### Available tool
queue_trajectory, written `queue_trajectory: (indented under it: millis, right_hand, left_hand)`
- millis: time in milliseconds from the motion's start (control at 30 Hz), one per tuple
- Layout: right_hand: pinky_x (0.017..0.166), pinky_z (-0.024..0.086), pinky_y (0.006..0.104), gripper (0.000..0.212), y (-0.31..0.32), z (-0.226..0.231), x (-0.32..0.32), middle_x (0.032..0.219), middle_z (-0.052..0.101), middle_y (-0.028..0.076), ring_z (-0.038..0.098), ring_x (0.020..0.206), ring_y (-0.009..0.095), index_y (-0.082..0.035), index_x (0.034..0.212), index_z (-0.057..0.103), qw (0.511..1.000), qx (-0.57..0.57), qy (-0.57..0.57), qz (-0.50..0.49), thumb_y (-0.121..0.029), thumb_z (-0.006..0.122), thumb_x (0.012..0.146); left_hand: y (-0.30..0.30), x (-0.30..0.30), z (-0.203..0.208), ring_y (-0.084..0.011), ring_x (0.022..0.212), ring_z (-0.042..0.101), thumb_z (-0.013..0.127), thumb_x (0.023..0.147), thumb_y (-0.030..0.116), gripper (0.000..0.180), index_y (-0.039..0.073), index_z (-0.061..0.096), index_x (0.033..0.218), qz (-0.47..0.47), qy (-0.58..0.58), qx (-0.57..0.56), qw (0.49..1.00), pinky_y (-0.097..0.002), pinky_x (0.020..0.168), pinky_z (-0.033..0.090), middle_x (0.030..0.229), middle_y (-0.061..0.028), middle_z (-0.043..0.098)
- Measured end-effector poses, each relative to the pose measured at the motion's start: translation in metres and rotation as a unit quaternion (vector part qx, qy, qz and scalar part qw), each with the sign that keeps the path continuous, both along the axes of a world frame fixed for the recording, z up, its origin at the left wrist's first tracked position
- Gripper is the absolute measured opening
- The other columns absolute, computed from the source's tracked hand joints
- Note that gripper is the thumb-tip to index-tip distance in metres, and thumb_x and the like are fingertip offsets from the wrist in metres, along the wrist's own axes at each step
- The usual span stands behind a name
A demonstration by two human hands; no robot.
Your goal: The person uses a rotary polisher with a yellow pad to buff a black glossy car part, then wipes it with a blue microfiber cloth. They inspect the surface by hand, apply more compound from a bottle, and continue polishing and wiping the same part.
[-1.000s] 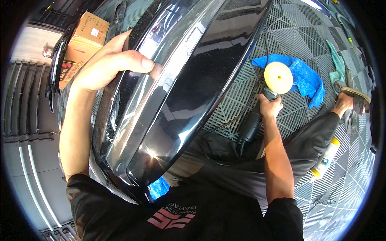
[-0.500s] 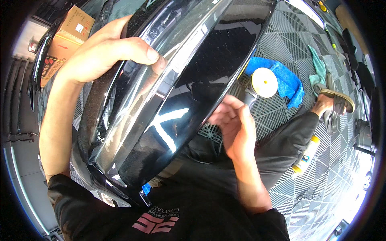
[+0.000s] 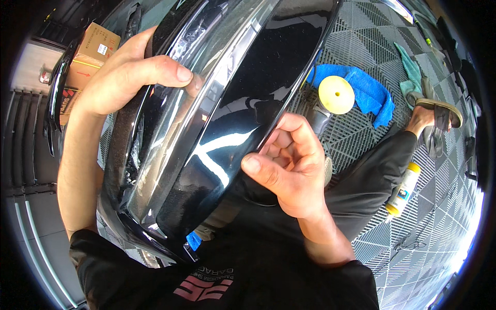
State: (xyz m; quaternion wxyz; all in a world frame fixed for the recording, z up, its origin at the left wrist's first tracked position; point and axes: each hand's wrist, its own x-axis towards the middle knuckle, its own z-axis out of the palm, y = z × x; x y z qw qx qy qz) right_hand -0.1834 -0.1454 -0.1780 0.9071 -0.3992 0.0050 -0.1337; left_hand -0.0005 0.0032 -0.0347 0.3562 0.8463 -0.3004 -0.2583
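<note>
A large car headlight [image 3: 243, 98] with a clear lens strip and glossy black panel lies slantwise across my lap. My left hand [image 3: 129, 77] clasps its left edge, thumb resting on the clear lens; the other fingers are mostly hidden behind the rim. At the opposite edge my right hand [image 3: 294, 165] has its fingers curled against the rim, with the thumb over the black panel. White light streaks reflect off that panel.
On the grey tiled floor to the right lie a polisher with a yellow pad [image 3: 336, 95], a blue towel [image 3: 374, 98], a teal cloth [image 3: 411, 70] and a yellow-capped bottle [image 3: 403, 190]. My sandalled foot [image 3: 426, 116] is beyond. Cardboard boxes [image 3: 93, 54] stand at the far left.
My right hand has come up to the headlight's right edge, its fingers curling in and its thumb now showing over the black panel. The left hand keeps its hold; the view has shifted slightly.
</note>
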Motion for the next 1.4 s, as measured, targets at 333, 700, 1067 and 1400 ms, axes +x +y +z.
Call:
queue_trajectory:
  millis: [333, 700, 1067, 1400]
  right_hand:
    - [0.068, 0.051, 0.0192, 0.040, -0.006, -0.006, 0.001, 0.090, 0.062, 0.002, 0.062, 0.079, 0.005, -0.002, 0.111, 0.053, 1.000, -0.010, -0.023, 0.017, 0.009, 0.077, 0.081]
    - [0.067, 0.050, 0.0271, 0.038, -0.028, -0.006, 0.008, 0.074, 0.067, 0.006, 0.062, 0.067, 0.013, 0.000, 0.091, 0.068, 0.999, -0.027, 0.036, -0.019, -0.033, 0.055, 0.103]
    - [0.083, 0.053, 0.0353, 0.046, -0.324, -0.151, 0.003, 0.116, 0.066, 0.015, 0.064, 0.100, 0.025, -0.006, 0.130, 0.060, 0.750, -0.520, 0.277, -0.299, -0.018, 0.066, 0.086]
    - [0.106, 0.032, 0.0670, 0.112, -0.365, -0.211, 0.046, 0.143, 0.053, 0.018, 0.054, 0.128, 0.037, -0.015, 0.155, 0.018, 0.439, -0.601, 0.634, -0.212, -0.061, 0.077, 0.072]
  left_hand:
    - [-0.003, -0.005, 0.001, -0.0178, 0.089, 0.069, 0.075, 0.072, 0.032, 0.064, -0.003, 0.058, 0.123, 0.014, -0.025, 0.003, 1.000, -0.0281, 0.088, 0.052, 0.094, -0.0125, 0.073]
    - [-0.004, -0.006, -0.002, -0.0149, 0.083, 0.067, 0.075, 0.071, 0.034, 0.064, -0.002, 0.058, 0.121, 0.017, -0.015, -0.019, 1.000, -0.0265, 0.078, 0.053, 0.091, -0.0108, 0.072]
    - [-0.004, 0.002, -0.006, -0.0146, 0.083, 0.064, 0.074, 0.067, 0.029, 0.081, -0.004, 0.047, 0.136, 0.085, -0.003, 0.001, 0.996, -0.0261, 0.075, 0.050, 0.102, -0.0115, 0.067]
    - [-0.004, 0.024, -0.004, -0.0126, 0.089, 0.060, 0.074, 0.072, 0.033, 0.071, 0.001, 0.053, 0.132, 0.043, 0.010, 0.052, 0.998, -0.0253, 0.074, 0.047, 0.098, -0.0042, 0.066]
